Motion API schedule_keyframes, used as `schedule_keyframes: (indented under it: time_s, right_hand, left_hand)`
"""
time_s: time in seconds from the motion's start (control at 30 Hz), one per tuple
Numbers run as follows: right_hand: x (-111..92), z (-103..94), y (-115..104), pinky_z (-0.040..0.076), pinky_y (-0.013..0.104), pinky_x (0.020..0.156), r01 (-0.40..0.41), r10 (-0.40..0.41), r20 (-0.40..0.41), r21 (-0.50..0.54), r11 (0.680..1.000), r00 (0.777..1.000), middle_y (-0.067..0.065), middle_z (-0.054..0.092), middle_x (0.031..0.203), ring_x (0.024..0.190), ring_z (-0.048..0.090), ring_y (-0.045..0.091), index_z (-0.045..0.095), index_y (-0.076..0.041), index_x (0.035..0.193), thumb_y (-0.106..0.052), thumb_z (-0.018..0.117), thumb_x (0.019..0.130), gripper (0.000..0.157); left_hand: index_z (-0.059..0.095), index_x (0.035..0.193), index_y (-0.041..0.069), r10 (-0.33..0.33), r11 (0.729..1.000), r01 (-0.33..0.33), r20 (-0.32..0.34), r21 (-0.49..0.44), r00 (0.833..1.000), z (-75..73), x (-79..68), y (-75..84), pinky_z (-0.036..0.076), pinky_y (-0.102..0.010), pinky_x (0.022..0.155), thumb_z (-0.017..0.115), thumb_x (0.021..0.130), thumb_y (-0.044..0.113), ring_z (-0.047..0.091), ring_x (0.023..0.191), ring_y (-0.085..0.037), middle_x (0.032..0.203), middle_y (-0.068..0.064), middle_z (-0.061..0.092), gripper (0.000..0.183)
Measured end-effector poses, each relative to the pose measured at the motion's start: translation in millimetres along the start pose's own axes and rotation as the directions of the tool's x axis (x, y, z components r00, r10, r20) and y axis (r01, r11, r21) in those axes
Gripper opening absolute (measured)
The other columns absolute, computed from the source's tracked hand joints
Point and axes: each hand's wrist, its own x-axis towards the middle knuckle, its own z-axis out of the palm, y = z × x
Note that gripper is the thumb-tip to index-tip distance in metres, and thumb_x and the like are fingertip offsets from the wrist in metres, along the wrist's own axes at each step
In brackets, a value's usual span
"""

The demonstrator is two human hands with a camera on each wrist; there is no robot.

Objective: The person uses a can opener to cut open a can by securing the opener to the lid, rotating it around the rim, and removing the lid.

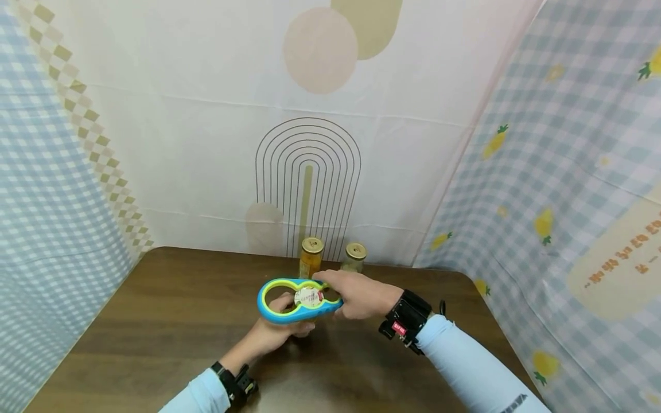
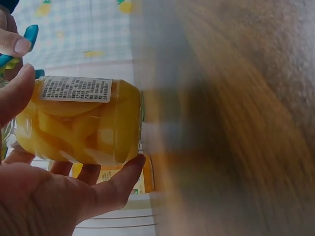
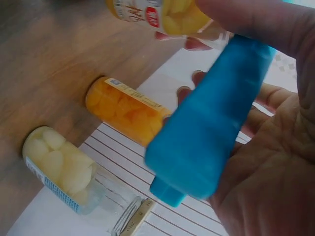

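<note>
A glass jar of yellow fruit pieces (image 2: 78, 130) is held by my left hand (image 1: 273, 334), its fingers curled round the glass. Above this jar, my right hand (image 1: 364, 293) grips one end of a blue and lime-green jar opener (image 1: 306, 315), thumb on top and fingers beneath. The opener's blue side (image 3: 202, 123) crosses the right wrist view, at the jar's top end. A round white printed piece (image 1: 308, 297) shows in the opener's middle; whether it is the lid, I cannot tell. In the head view the opener and left hand hide the jar's body.
Behind my hands stand a jar of orange fruit (image 1: 310, 261) and a jar of pale whitish fruit (image 3: 61, 164), both with gold lids in the head view. The brown wooden table (image 1: 170, 310) ends at a printed white cloth (image 1: 196, 172); checked cloths hang at both sides.
</note>
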Motion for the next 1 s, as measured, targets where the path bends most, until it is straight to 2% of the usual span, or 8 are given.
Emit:
schedule_keyframes:
  time_s: [0.17,0.3,0.5,0.57,0.73,0.87,1.0]
  right_hand:
    - [4.0,0.1,0.8,0.053,0.045,0.116,0.027,-0.027,0.005,-0.012,1.000,1.000,0.004,0.057,0.156,0.140,0.058,0.023,0.041,-0.013,0.162,-0.009,0.081,0.091,0.083]
    - [7.6,-0.6,1.1,0.052,0.045,0.117,0.036,-0.036,-0.001,-0.015,0.999,0.999,0.004,0.057,0.157,0.140,0.057,0.022,0.040,-0.013,0.163,-0.008,0.080,0.091,0.083]
    - [11.1,-1.8,2.2,0.048,0.048,0.121,0.054,-0.054,-0.009,-0.010,0.998,0.998,0.004,0.055,0.159,0.142,0.056,0.023,0.041,-0.011,0.162,-0.006,0.079,0.090,0.082]
    - [10.3,-2.3,1.8,0.048,0.048,0.121,0.056,-0.056,-0.010,-0.002,0.998,0.998,0.004,0.055,0.159,0.142,0.056,0.023,0.042,-0.012,0.162,-0.006,0.079,0.090,0.081]
    - [7.3,-4.2,1.7,0.049,0.047,0.120,0.057,-0.057,-0.027,-0.012,0.998,0.998,0.002,0.057,0.157,0.141,0.056,0.021,0.044,-0.014,0.161,-0.006,0.080,0.089,0.081]
    - [4.8,-4.7,2.4,0.048,0.047,0.120,0.058,-0.058,-0.029,-0.014,0.998,0.998,0.003,0.058,0.156,0.141,0.056,0.022,0.044,-0.014,0.161,-0.009,0.081,0.090,0.079]
    - [2.1,-4.0,2.8,0.049,0.048,0.119,0.062,-0.063,-0.043,-0.006,0.998,0.997,0.003,0.058,0.156,0.141,0.057,0.022,0.046,-0.013,0.160,-0.011,0.083,0.091,0.078]
  left_hand:
    - [0.063,0.141,0.008,0.000,1.000,0.000,0.008,-0.006,1.000,-4.1,0.5,0.0,0.051,-0.039,0.105,0.086,0.092,0.027,0.061,0.123,-0.021,0.137,-0.011,0.068,0.058]
    - [0.060,0.144,0.007,0.012,1.000,-0.011,0.021,-0.011,1.000,-7.8,1.2,-0.9,0.053,-0.040,0.104,0.085,0.094,0.028,0.061,0.120,-0.022,0.139,-0.013,0.066,0.059]
    - [0.063,0.142,0.011,0.042,0.999,-0.042,0.028,0.005,0.999,-12.7,3.0,-1.8,0.051,-0.051,0.111,0.085,0.094,0.029,0.061,0.125,-0.024,0.140,-0.012,0.066,0.057]
    - [0.063,0.142,0.012,0.054,0.998,-0.055,0.038,0.010,0.998,-13.0,3.1,-2.0,0.050,-0.052,0.112,0.085,0.093,0.029,0.060,0.129,-0.024,0.141,-0.011,0.066,0.056]
    - [0.065,0.141,0.013,0.090,0.996,-0.091,0.060,0.018,0.994,-12.8,4.7,-1.5,0.052,-0.040,0.109,0.085,0.094,0.027,0.062,0.128,-0.021,0.141,-0.010,0.068,0.052]
    - [0.064,0.141,0.010,0.133,0.991,-0.135,0.092,0.018,0.987,-13.1,5.7,-1.1,0.056,-0.034,0.105,0.084,0.094,0.023,0.065,0.128,-0.024,0.140,-0.013,0.069,0.053]
    - [0.062,0.143,0.008,0.138,0.990,-0.140,0.138,0.010,0.981,-14.8,6.5,-1.5,0.055,-0.028,0.104,0.083,0.096,0.023,0.065,0.128,-0.023,0.142,-0.014,0.068,0.054]
